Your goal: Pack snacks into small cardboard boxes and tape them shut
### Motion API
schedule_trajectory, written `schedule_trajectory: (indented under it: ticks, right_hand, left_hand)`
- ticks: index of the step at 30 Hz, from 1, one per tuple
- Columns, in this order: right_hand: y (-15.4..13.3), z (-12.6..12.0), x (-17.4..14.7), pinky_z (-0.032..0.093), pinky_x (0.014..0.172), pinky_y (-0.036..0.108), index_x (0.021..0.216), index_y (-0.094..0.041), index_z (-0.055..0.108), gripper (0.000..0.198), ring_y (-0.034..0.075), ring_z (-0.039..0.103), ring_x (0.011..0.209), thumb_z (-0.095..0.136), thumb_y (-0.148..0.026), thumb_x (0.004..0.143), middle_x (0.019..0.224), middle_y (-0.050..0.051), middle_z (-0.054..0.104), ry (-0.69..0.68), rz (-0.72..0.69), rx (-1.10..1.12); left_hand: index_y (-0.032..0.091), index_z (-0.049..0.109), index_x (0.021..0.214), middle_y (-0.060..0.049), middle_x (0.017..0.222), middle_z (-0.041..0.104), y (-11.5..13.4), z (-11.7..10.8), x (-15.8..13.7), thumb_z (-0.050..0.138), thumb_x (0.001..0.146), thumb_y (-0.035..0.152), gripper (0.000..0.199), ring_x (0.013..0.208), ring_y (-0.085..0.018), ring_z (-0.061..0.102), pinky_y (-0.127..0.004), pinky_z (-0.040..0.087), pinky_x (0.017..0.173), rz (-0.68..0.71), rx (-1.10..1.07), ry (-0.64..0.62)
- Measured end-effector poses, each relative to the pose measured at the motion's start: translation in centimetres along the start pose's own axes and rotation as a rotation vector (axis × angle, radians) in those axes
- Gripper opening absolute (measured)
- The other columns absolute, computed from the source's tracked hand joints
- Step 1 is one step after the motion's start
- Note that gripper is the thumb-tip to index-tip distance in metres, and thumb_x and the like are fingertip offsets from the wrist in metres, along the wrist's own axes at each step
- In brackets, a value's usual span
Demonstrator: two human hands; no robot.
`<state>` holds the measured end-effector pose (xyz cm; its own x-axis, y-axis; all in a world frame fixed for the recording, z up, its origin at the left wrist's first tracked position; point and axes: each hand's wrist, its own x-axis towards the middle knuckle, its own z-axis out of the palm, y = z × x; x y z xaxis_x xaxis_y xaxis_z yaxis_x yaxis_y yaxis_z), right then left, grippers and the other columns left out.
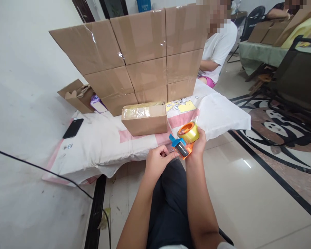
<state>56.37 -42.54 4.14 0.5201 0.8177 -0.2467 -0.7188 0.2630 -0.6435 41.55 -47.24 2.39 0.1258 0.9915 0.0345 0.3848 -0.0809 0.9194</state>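
Observation:
My right hand [199, 143] is wrapped round a tape gun [181, 148] with an orange frame, a blue toothed end and a dark roller. On it sits a roll of yellowish clear tape [193, 134] with an orange core. My left hand [159, 159] is closed at the gun's front, thumb and finger pinching what looks like the loose tape end. Both hands are over my lap, just off the table's near edge. Beyond them, a small cardboard box [147, 125] lies on the table, with shiny tape along its top.
Stacked cardboard boxes [147, 50] form a wall behind the small box. An opened carton [79, 100], a purple pack [97, 104] and a black phone [73, 128] lie left on the cloth-covered table [106, 148]. A person in a white shirt [224, 45] sits behind. A black cable [54, 173] hangs left.

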Motion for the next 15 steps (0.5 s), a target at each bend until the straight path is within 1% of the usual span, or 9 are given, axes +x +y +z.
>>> schedule_trajectory:
  ticks: [2, 4, 7, 10, 15]
  right_hand:
    - [0.1, 0.1, 0.0, 0.054, 0.048, 0.025, 0.081, -0.019, 0.058, 0.024, 0.015, 0.064, 0.051, 0.062, -0.041, 0.073, 0.062, -0.003, 0.064, 0.04, 0.011, 0.016]
    - [0.4, 0.1, -0.1, 0.053, 0.047, 0.024, 0.083, -0.018, 0.059, 0.025, 0.014, 0.063, 0.051, 0.064, -0.041, 0.072, 0.062, -0.003, 0.065, 0.049, 0.003, 0.02]
    - [0.7, 0.2, -0.3, 0.053, 0.047, 0.024, 0.083, -0.018, 0.06, 0.025, 0.015, 0.064, 0.05, 0.065, -0.04, 0.071, 0.06, -0.003, 0.065, 0.029, -0.01, 0.026]
    - [1.0, 0.5, -0.7, 0.054, 0.047, 0.024, 0.081, -0.019, 0.06, 0.023, 0.015, 0.064, 0.05, 0.064, -0.04, 0.072, 0.059, -0.003, 0.065, 0.007, 0.019, 0.041]
    - [1.4, 1.3, -1.4, 0.054, 0.047, 0.024, 0.084, -0.019, 0.061, 0.024, 0.014, 0.064, 0.05, 0.064, -0.038, 0.071, 0.061, -0.003, 0.066, -0.006, 0.046, 0.048]
  left_hand:
    - [0.019, 0.047, 0.059, 0.007, 0.055, 0.039, 0.1, -0.2, 0.0, 0.077, 0.075, 0.055, 0.049, 0.057, -0.01, 0.032, -0.025, 0.023, 0.055, 0.008, 0.006, -0.003]
    - [0.019, 0.048, 0.059, 0.007, 0.054, 0.038, 0.1, -0.4, -0.1, 0.078, 0.074, 0.053, 0.048, 0.056, -0.01, 0.031, -0.026, 0.023, 0.055, 0.011, 0.005, -0.012]
    - [0.019, 0.051, 0.059, 0.007, 0.054, 0.035, 0.0, -0.7, -0.1, 0.078, 0.074, 0.051, 0.044, 0.057, -0.01, 0.03, -0.026, 0.021, 0.055, 0.011, 0.007, -0.002]
    - [0.019, 0.052, 0.06, 0.008, 0.054, 0.032, -0.1, -1.1, -0.2, 0.079, 0.073, 0.049, 0.042, 0.056, -0.01, 0.028, -0.026, 0.02, 0.055, 0.016, 0.004, 0.008]
    - [0.019, 0.052, 0.062, 0.009, 0.054, 0.028, 0.0, -2.2, -0.5, 0.081, 0.071, 0.049, 0.042, 0.056, -0.01, 0.025, -0.026, 0.017, 0.055, -0.011, 0.003, -0.035]
